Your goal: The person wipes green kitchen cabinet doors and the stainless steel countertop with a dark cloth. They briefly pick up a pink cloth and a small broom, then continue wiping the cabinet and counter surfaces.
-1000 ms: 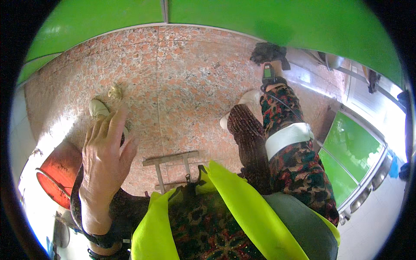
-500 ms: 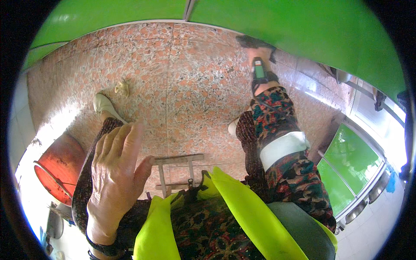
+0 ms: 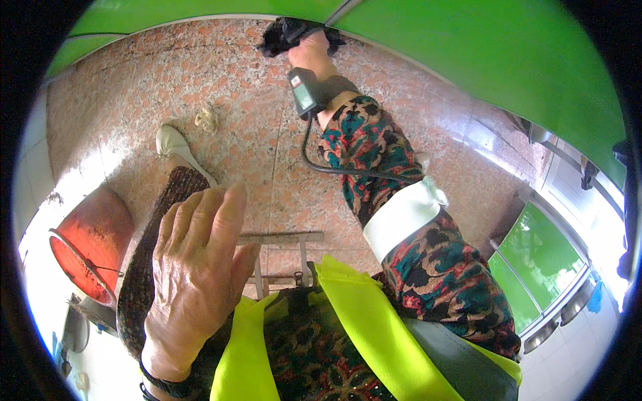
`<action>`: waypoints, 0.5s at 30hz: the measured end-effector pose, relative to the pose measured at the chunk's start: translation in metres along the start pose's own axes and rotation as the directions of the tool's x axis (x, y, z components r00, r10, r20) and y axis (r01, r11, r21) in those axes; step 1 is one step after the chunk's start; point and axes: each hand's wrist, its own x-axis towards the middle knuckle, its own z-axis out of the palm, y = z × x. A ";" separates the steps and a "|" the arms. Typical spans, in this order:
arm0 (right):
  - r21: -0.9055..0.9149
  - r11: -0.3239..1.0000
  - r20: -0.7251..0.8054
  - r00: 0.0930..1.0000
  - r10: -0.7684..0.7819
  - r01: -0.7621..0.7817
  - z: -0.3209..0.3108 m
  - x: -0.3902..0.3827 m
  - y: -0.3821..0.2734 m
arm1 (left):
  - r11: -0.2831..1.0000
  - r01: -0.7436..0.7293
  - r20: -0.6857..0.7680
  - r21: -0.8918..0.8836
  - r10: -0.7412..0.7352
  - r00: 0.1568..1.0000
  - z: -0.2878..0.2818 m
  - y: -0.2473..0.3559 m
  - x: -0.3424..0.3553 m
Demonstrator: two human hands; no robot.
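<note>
At the foot of the green cabinet doors, my right hand (image 3: 313,53) presses a black cloth (image 3: 284,36) against the speckled pink-orange floor (image 3: 227,80). Its fingers are partly hidden by the cloth and the wrist. A small device with a screen (image 3: 303,92) is strapped to that wrist, its cable running up the patterned sleeve. My left hand (image 3: 194,260) hangs over my left knee, fingers stretched out and holding nothing.
A crumpled pale scrap (image 3: 206,120) lies on the floor by my left shoe (image 3: 172,142). An orange bucket (image 3: 100,244) stands at the left. Green cabinet doors (image 3: 468,60) line the far side; a green-panelled unit (image 3: 538,260) is at right. A low wooden frame (image 3: 284,238) is beneath me.
My right hand has swept left along the cabinet base with the black cloth, from the right side toward the middle. The left hand stays open, shifting only slightly in view.
</note>
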 end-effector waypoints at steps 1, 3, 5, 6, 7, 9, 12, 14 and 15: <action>0.009 0.999 -0.003 0.999 0.039 -0.039 -0.007 -0.002 0.011 | 1.000 -0.012 -0.007 0.011 0.012 1.000 0.001 0.001 0.001; -0.050 0.999 -0.064 0.998 0.008 -0.011 -0.035 -0.005 0.041 | 0.999 -0.019 -0.024 0.029 0.020 1.000 0.002 0.003 0.004; -0.139 0.990 -0.111 0.994 0.020 -0.035 -0.074 -0.008 0.083 | 0.999 -0.028 -0.017 0.042 0.029 0.999 0.005 0.007 0.008; -0.183 0.981 -0.129 0.991 0.037 -0.061 -0.097 -0.013 0.108 | 0.998 -0.026 -0.005 0.054 0.026 1.000 0.006 0.009 0.010; -0.226 0.970 -0.142 0.988 0.059 -0.091 -0.116 -0.011 0.131 | 0.998 -0.037 -0.004 0.056 0.038 0.999 0.007 0.011 0.013; -0.296 0.941 -0.172 0.978 0.116 -0.163 -0.160 -0.014 0.179 | 0.996 -0.043 0.016 0.075 0.042 0.999 0.010 0.016 0.018; -0.359 0.889 -0.213 0.952 0.219 -0.285 -0.219 -0.021 0.243 | 0.997 -0.040 0.027 0.063 0.038 0.999 0.013 0.022 0.027; -0.368 0.861 -0.229 0.932 0.282 -0.351 -0.249 -0.024 0.274 | 0.998 -0.027 0.043 0.049 0.025 0.999 0.015 0.027 0.032; -0.363 0.852 -0.232 0.922 0.310 -0.378 -0.258 -0.026 0.285 | 0.999 -0.017 0.049 0.041 0.015 0.999 0.015 0.028 0.033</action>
